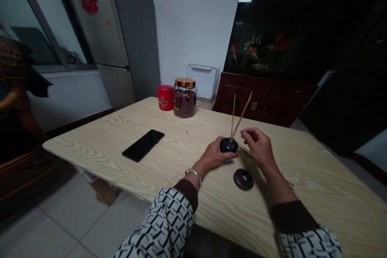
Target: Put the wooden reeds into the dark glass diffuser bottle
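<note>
Left hand [214, 154] was wrapped around the dark glass bottle [229, 145], thumb across the near side, fingers round the left and far side, closed to bottle width. Bottle was upright inside that grip, over the right half of the wooden table [187, 149]. Right hand [258, 145] was just right of the bottle neck, fingers curled, thumb and fingertips close together near the upright reed sticks [241, 115]; couldn't tell if it pinched anything.

Counts: 1 bottle, at least 2 sticks standing in it and crossing near the neck, 1 round dark brown cap [243, 179] on the table nearer the wearer. Further off: 1 black smartphone [143, 145], 1 red canister [165, 98], 1 glass jar [184, 102] with a copper-coloured lid.

Hard to read: more sticks lay under the right hand and forearm, mid-lengths hidden, so no firm count. Left hand covered part of the bottle; couldn't tell if its base touched the table. Aquarium [278, 32] was dark, cut off at right.
</note>
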`<action>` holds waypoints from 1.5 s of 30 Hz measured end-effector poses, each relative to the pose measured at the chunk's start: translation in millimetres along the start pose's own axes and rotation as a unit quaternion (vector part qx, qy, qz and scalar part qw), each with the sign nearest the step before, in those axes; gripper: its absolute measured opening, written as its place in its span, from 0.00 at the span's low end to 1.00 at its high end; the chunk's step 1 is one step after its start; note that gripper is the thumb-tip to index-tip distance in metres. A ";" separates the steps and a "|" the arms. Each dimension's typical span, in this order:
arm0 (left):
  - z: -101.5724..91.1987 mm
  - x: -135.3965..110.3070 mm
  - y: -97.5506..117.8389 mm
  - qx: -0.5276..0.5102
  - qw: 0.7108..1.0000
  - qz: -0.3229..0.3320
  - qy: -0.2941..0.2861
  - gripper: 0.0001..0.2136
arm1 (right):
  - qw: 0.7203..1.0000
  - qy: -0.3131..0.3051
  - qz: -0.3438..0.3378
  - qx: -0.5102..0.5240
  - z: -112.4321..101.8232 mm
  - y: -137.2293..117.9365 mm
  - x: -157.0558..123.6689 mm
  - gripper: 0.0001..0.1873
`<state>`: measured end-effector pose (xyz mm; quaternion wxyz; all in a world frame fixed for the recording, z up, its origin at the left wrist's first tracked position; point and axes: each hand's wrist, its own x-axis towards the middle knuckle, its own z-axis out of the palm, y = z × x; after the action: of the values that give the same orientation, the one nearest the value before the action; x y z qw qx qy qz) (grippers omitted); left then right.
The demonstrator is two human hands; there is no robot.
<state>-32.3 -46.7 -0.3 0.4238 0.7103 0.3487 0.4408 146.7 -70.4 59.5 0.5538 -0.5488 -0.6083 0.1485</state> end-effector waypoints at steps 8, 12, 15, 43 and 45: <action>1.4 0.1 -0.8 -0.011 1.000 -0.004 0.003 0.30 | 0.890 -0.159 0.068 -0.422 -63.4 59.8 -9.2 0.10; 0.5 -0.5 2.0 -0.008 1.000 -0.006 0.006 0.29 | 0.858 -0.207 0.105 -0.459 -57.1 60.5 -13.2 0.10; -0.1 -1.0 4.6 -0.007 1.000 -0.011 0.006 0.29 | 0.853 -0.203 0.113 -0.467 -52.1 54.9 -13.4 0.08; 0.4 -0.3 0.1 -0.033 0.999 -0.007 0.004 0.31 | 0.910 0.190 0.053 0.364 -29.4 -26.3 2.0 0.14; 0.3 -0.5 0.9 -0.031 0.999 -0.010 0.003 0.31 | 0.912 0.206 0.035 0.354 -21.7 -29.7 0.8 0.14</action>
<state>-32.1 -47.6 0.3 0.4490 0.6918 0.3432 0.4495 150.1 -89.5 90.8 0.8193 -0.3559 -0.3689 0.2568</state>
